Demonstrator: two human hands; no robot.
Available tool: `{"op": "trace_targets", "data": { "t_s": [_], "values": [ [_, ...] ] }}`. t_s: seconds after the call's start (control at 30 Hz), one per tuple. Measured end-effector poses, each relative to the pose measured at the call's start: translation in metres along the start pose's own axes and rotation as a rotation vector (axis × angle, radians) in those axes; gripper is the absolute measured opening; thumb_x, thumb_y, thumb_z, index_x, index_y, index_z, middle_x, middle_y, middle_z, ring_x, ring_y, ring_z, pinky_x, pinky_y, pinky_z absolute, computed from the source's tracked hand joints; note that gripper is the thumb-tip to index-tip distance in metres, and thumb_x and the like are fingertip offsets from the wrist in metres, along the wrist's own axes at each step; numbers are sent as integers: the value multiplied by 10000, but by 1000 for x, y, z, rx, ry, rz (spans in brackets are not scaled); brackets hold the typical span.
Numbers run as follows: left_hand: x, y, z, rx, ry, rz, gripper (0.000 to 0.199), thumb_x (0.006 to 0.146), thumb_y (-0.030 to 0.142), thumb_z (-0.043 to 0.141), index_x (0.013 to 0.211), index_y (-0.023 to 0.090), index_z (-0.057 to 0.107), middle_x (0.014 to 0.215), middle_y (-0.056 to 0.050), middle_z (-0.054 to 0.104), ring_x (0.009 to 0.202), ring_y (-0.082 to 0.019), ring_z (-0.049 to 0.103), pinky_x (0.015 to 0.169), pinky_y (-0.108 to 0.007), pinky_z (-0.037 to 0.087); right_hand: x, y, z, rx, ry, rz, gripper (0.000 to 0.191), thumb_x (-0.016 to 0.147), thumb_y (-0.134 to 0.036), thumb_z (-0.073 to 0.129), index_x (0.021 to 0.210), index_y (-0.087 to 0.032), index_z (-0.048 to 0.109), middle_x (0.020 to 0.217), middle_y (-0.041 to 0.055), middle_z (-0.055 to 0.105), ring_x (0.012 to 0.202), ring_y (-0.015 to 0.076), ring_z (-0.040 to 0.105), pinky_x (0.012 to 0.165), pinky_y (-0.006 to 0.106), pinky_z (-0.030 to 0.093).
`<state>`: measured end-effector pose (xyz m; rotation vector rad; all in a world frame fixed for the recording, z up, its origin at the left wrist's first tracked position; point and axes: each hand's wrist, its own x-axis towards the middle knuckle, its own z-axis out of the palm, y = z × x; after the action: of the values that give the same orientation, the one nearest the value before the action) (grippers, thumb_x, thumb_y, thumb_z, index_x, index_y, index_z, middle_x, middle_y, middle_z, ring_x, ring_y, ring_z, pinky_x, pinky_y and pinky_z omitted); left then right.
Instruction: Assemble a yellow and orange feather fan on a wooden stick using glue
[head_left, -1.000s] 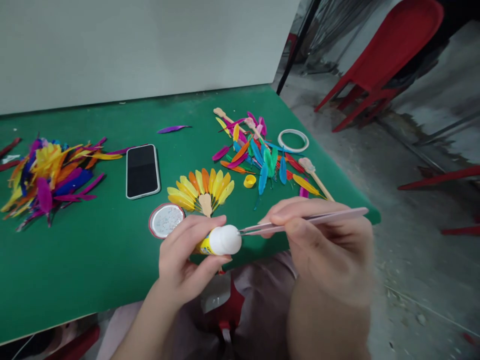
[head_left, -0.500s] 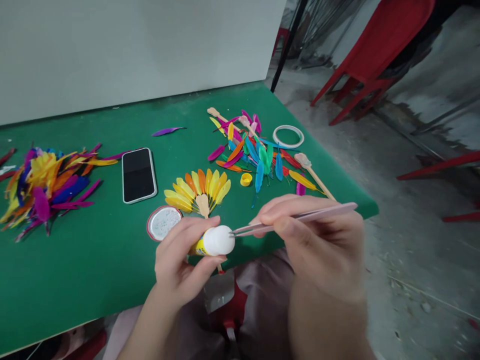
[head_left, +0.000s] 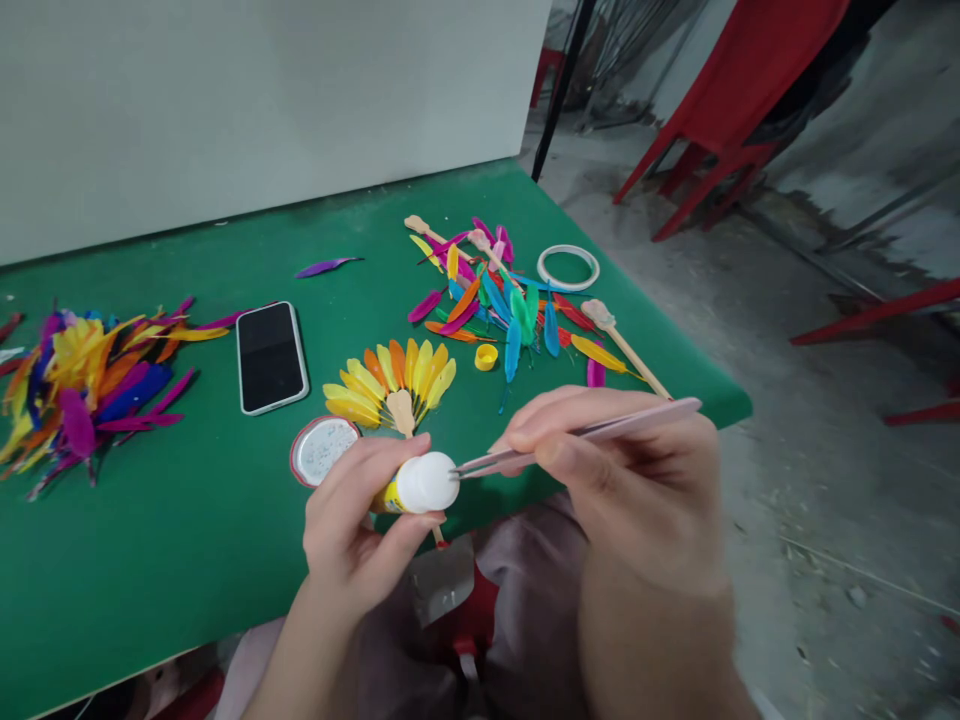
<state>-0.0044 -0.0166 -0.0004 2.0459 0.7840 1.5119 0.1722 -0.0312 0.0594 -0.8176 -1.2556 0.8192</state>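
My left hand (head_left: 360,520) is wrapped round a glue stick (head_left: 426,483) with a yellow label, its white end turned to the right. In my right hand (head_left: 622,470) is a pair of pinkish tweezers (head_left: 592,432), pinched between thumb and fingers. Their tips touch the white end of the glue stick or sit right at it; I cannot tell which. Just beyond my left hand lies a feather fan (head_left: 390,380) of yellow and orange feathers on a wooden stick, its handle partly hidden. A round red-rimmed lid (head_left: 324,450) lies beside it.
A phone (head_left: 271,357) lies left of the fan, with a feather pile (head_left: 105,390) farther left. Loose coloured feathers (head_left: 517,310), a yellow cap (head_left: 486,357), wooden sticks (head_left: 634,350) and a tape roll (head_left: 568,267) lie at right. The green table (head_left: 187,560) ends near my lap.
The whole view has shifted slightly, so things on the table appear a little farther left. Both hands keep their grip, with the tweezer tips still at the white end of the glue stick.
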Motion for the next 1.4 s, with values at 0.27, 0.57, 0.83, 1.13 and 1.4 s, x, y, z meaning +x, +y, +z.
{"op": "trace_targets", "data": {
  "t_s": [0.27, 0.57, 0.83, 1.13, 1.4],
  "values": [
    [0, -1, -1, -22, -6, 6, 400, 789, 262, 637, 1174, 173, 573, 911, -56, 652, 757, -148, 587, 705, -289, 464, -1, 0, 0, 8, 8, 7, 116, 780, -172, 642, 814, -242, 729, 710, -15, 693, 633, 119, 643, 538, 234, 527],
    [0, 0, -1, -8, 0, 3, 391, 785, 274, 639, 1158, 171, 579, 898, -58, 655, 739, -153, 599, 692, -299, 474, 0, -1, -1, -4, 27, 7, 85, 779, -206, 649, 785, -236, 728, 694, -11, 694, 609, 120, 641, 525, 230, 530],
    [0, 0, -1, -5, -2, 8, 398, 785, 276, 640, 1166, 181, 575, 905, -58, 655, 742, -154, 594, 691, -300, 477, 0, -1, -1, -5, 9, -10, 100, 781, -184, 643, 796, -237, 727, 687, -7, 692, 609, 129, 638, 523, 248, 526],
    [-1, 0, 0, -4, 14, -2, 386, 785, 292, 637, 1150, 178, 582, 897, -61, 659, 759, -163, 604, 704, -305, 477, -2, 0, -2, 16, -12, -22, 127, 783, -154, 636, 819, -232, 729, 696, -8, 687, 617, 123, 635, 527, 242, 525],
    [0, -1, 0, -15, 14, 3, 390, 787, 288, 633, 1158, 182, 576, 894, -57, 656, 756, -162, 598, 712, -313, 475, -1, 1, 0, -4, 24, 31, 74, 770, -210, 658, 764, -232, 728, 669, -3, 688, 595, 137, 639, 501, 252, 526]
  ]
}}
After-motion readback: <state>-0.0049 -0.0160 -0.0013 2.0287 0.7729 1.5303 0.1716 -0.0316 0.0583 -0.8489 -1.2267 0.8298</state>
